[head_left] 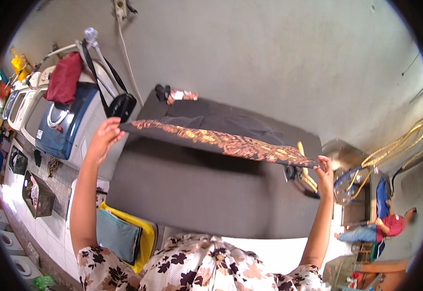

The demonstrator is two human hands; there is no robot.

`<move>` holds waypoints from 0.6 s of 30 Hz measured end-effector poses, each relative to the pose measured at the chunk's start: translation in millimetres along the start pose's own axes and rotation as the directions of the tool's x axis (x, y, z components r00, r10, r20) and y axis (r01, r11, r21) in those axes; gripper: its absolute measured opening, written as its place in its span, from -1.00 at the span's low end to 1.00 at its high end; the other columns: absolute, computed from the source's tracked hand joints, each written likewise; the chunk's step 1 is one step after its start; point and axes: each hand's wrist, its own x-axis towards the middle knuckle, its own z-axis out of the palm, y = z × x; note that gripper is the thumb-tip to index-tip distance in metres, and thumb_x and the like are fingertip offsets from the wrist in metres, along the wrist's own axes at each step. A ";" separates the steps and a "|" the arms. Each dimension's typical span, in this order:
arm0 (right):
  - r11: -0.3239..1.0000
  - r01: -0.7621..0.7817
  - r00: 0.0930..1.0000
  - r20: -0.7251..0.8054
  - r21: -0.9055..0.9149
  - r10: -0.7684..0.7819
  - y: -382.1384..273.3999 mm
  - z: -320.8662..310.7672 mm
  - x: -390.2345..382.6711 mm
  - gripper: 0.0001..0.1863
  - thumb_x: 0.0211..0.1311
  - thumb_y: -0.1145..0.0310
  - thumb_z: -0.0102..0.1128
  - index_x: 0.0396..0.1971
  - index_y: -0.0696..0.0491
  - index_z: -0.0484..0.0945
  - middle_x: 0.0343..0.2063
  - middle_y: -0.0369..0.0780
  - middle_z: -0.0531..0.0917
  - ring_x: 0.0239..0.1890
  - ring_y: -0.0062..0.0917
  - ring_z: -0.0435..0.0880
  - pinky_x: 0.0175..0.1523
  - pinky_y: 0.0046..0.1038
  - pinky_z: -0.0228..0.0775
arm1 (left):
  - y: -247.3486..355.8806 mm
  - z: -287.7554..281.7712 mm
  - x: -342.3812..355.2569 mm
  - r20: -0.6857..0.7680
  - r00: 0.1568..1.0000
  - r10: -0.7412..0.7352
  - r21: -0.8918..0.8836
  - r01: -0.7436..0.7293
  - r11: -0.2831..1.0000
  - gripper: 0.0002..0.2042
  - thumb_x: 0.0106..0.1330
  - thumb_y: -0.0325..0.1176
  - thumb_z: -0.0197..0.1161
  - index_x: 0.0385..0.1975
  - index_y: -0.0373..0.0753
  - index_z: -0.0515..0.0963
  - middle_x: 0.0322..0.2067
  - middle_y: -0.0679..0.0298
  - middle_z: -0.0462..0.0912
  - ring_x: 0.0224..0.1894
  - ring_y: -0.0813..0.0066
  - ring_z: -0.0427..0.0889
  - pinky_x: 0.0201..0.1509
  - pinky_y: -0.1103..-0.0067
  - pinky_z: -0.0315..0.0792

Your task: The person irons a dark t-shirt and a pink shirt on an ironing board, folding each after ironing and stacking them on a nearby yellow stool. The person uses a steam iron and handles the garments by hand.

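Note:
A dark cloth (221,142) with a gold and copper floral pattern along its edge is stretched between my two raised hands. My left hand (105,138) pinches one end of it at the left. At the right, my right hand (324,174) pinches the other end. The near edge hangs above a dark grey padded table (197,194), casting a shadow there. Behind it, thin dark fabric reaches toward the table's far side; whether that part touches the table I cannot tell.
Washing machines (56,126) line the left, with a maroon cloth (66,80) and a black bag (122,106) hanging there. A yellow basket (146,240) holds folded clothes near me. Small items (180,95) lie at the table's far left. Yellow hoses (391,155) and another person (391,228) are at right.

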 end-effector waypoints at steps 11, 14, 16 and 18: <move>0.916 -0.381 0.918 0.068 -0.122 0.391 196.4 15.9 -168.9 -0.67 0.12 0.65 0.09 -0.09 0.06 0.44 -0.17 -0.34 0.44 -0.15 -0.65 0.43 -0.03 -0.60 0.31 | -254.2 -67.3 -156.1 -0.069 0.970 -0.234 0.389 0.242 0.889 -0.75 0.25 -0.58 0.09 -0.06 -0.27 0.46 -0.31 0.38 0.51 -0.33 0.70 0.48 -0.19 0.75 0.37; 0.945 -0.301 0.951 -0.110 -0.130 0.288 231.1 6.9 -175.9 -0.80 0.22 0.53 0.10 -0.15 0.11 0.46 -0.26 -0.28 0.51 -0.16 -0.59 0.47 0.01 -0.55 0.31 | -260.8 -36.0 -148.8 -0.149 0.986 -0.074 0.510 0.141 0.849 -0.79 0.25 -0.56 0.16 -0.12 -0.32 0.48 -0.42 0.41 0.51 -0.43 0.74 0.39 -0.33 0.76 0.28; 0.919 -0.332 0.932 -0.224 -0.213 0.285 230.9 18.2 -174.2 -0.82 0.22 0.50 0.14 -0.17 0.12 0.48 -0.25 -0.26 0.49 -0.17 -0.55 0.48 0.00 -0.51 0.33 | -251.1 -7.9 -143.0 -0.238 0.969 -0.062 0.538 0.185 0.823 -0.82 0.25 -0.52 0.21 -0.16 -0.32 0.49 -0.51 0.43 0.48 -0.48 0.74 0.36 -0.37 0.73 0.27; 0.875 -0.303 0.944 -0.245 -0.377 0.221 213.3 42.5 -169.5 -0.83 0.22 0.49 0.18 -0.19 0.11 0.49 -0.25 -0.23 0.48 -0.20 -0.50 0.49 -0.03 -0.49 0.35 | -241.8 -1.5 -145.9 -0.291 0.956 -0.017 0.608 0.199 0.768 -0.83 0.25 -0.48 0.26 -0.20 -0.31 0.50 -0.59 0.43 0.44 -0.52 0.73 0.33 -0.41 0.71 0.26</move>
